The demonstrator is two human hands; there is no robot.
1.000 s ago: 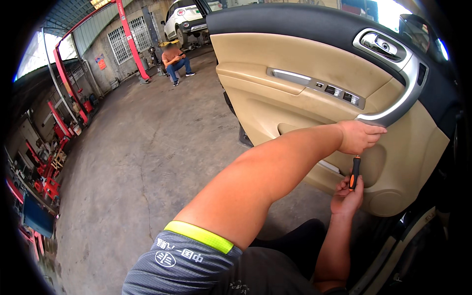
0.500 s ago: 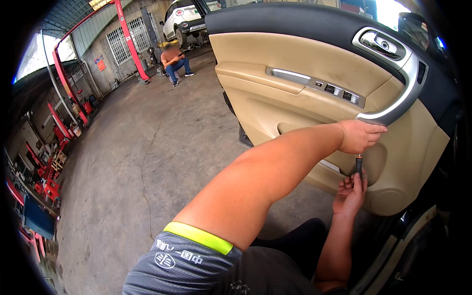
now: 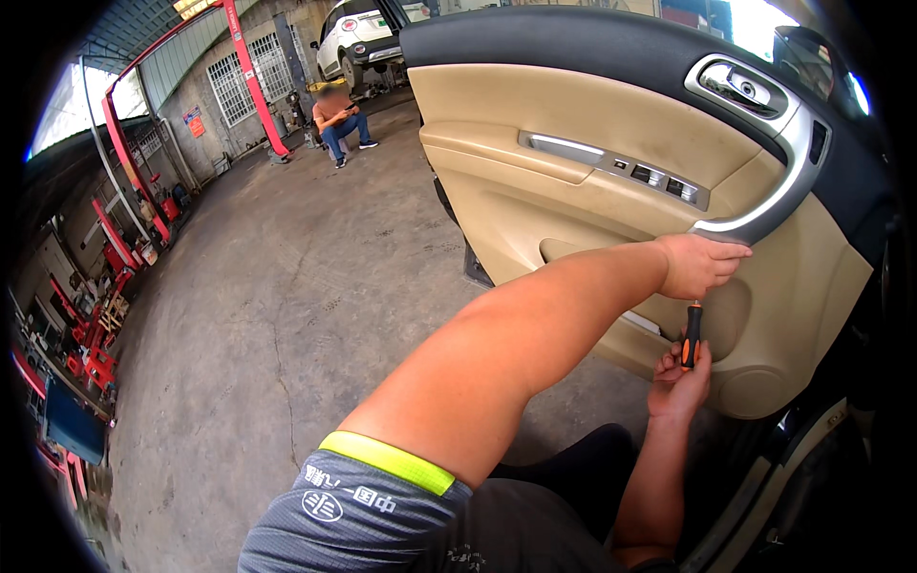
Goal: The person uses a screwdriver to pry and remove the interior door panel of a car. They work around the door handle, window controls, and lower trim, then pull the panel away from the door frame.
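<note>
My right hand point(image 3: 678, 384) holds a screwdriver point(image 3: 692, 336) with a black and orange handle, fingers and thumb around its lower part. It stands nearly upright, and its shaft runs up behind my left hand point(image 3: 703, 266), so the tip is hidden. My left hand is closed at the lower end of the curved silver and black pull handle point(image 3: 764, 215) on the car door. Whatever is between its fingers, if anything, cannot be made out. The beige door panel point(image 3: 573, 105) stands open before me, with window switches point(image 3: 659, 179) on its armrest and an inner door lever point(image 3: 747, 88) above.
A door pocket point(image 3: 646, 323) lies beside my left forearm. The dark door sill point(image 3: 750, 506) is at lower right. Across the concrete floor point(image 3: 220, 315) a person point(image 3: 336, 119) sits near a raised white car point(image 3: 358, 38). Red lift posts point(image 3: 253, 81) and workshop gear line the left.
The screwdriver has turned and tilted slightly left at its lower end, showing more orange on its handle. My right fingers have shifted on it. My left hand stays nearly still.
</note>
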